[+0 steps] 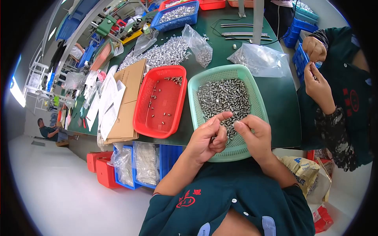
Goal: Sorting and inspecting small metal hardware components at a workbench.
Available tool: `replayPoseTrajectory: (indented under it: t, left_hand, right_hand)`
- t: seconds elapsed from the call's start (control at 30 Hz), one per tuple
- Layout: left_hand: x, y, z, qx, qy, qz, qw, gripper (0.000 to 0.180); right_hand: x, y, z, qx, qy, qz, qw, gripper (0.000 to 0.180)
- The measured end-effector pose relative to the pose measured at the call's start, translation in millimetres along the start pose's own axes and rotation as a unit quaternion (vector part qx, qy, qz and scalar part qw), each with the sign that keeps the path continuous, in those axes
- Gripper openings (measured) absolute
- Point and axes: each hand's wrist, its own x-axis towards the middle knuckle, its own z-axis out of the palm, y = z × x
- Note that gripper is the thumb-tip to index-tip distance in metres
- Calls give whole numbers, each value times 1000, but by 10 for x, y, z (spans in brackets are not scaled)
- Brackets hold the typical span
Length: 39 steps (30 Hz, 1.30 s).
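— Two baskets sat on the green table, didn't they?

— Yes. Judging by the fill, the green basket at six o'clock held the stock of small metal parts; the red basket at nine o'clock had only a few, probably the sorted ones.

— And the hands?

— Both worked over the green basket's near rim. The left hand was curled, thumb and forefinger extended; the right hand pinched shut. Whether either gripped a part, I couldn't tell.
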Motion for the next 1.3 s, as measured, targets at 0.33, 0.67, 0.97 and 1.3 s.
replayPoseTrajectory:
  t: [0.33,0.67,0.97,1.3]
  left_hand:
    - [-79,-70,-97,3,60,30,998,25]
    - [-50,-130,-41,27,71,52,996,23]
    - [-54,-106,65,15,135,47,990,23]
    - [-38,-46,158,51,126,42,990,21]
  right_hand:
    - [-15,-32,44,15,-7,1,1000,15]
    - [-14,-5,101,-53,-13,-72,996,12]
    - [29,-42,106,-190,33,-245,950,13]
    - [22,134,95,177,-33,190,965,21]
